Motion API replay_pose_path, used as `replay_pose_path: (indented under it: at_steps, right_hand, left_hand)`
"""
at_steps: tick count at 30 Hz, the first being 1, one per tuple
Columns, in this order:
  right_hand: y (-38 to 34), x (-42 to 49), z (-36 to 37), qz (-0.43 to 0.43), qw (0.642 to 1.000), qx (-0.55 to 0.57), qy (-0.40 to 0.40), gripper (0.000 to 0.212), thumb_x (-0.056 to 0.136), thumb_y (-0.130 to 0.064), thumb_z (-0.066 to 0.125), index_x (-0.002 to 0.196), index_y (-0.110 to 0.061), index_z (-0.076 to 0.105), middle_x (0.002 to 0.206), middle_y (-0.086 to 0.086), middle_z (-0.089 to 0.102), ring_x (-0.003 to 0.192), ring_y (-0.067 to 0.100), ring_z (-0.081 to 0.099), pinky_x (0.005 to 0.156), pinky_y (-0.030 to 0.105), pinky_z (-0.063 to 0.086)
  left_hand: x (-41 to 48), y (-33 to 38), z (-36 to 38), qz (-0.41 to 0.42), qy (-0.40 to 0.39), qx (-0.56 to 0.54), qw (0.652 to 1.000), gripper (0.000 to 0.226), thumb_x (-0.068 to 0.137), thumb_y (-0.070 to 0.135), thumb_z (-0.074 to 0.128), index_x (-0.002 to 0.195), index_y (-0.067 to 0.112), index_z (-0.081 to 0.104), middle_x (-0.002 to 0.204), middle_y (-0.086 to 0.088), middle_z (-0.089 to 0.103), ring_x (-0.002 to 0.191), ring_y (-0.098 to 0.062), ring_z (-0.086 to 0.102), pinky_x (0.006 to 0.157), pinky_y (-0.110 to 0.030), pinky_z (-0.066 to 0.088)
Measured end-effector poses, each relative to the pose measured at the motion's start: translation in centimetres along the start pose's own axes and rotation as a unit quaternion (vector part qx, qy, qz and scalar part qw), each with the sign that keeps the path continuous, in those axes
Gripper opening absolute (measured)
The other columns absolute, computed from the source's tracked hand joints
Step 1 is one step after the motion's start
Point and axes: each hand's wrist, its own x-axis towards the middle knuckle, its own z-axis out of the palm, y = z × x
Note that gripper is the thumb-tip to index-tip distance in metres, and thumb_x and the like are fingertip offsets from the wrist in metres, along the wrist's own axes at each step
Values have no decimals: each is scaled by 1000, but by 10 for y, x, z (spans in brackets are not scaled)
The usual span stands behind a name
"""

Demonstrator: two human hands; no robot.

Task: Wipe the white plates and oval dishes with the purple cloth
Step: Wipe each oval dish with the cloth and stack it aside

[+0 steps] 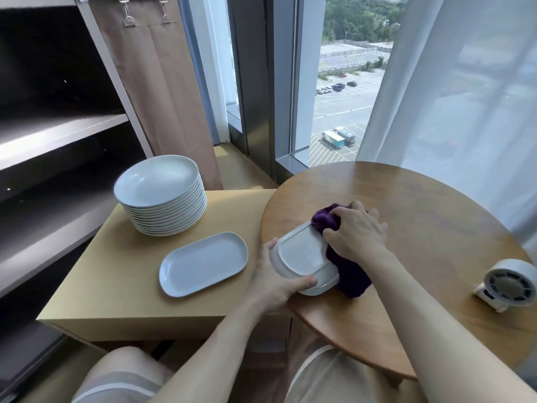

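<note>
Your left hand [276, 274] grips an upturned white oval dish [302, 257] over the round wooden table's [421, 228] edge, thumb across its rim, while your right hand [356, 231], fingers curled, presses the bunched purple cloth [345, 271] against the dish's far side. Left of that hand lie another white oval dish [203, 263] and stacked white plates [162, 196].

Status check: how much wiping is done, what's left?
In hand: left hand grips an upside-down oval dish while right hand presses the purple cloth on its base. Possibly done, unconfirmed: the second oval dish on the side table. Probably left: the plate stack.
</note>
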Motion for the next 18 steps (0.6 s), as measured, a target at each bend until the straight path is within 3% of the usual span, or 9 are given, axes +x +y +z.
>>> replay_pose_path:
  at_steps: [5, 13, 18]
  right_hand:
    - [17, -27, -1, 26, 999, 21, -4, 36, 80, -48, 56, 114, -41, 62, 110, -7, 39, 100, 26, 35, 88, 44, 35]
    - [0, -68, -9, -36, 996, 45, -63, 44, 81, -44, 57, 125, -46, 62, 121, -10, 44, 119, 25, 39, 98, 45, 36]
    - [-23, -78, -3, -126, 989, 21, -79, 48, 81, -44, 57, 128, -43, 63, 107, -11, 39, 109, 21, 36, 98, 44, 37]
  left_hand:
    - [2, 2, 1, 3, -8, 11, 1000, 124, 50, 46, 100, 152, 37, 31, 136, 19, 48, 124, -5, 50, 101, -20, 40]
    - [7, 9, -3, -15, -41, 30, 999, 134, 42, 59, 96, 154, 38, 25, 131, 19, 51, 121, -7, 53, 97, -22, 43]
    - [6, 11, -6, -38, -65, 13, 997, 135, 39, 49, 86, 156, 39, 19, 124, 5, 61, 94, -10, 60, 75, -23, 47]
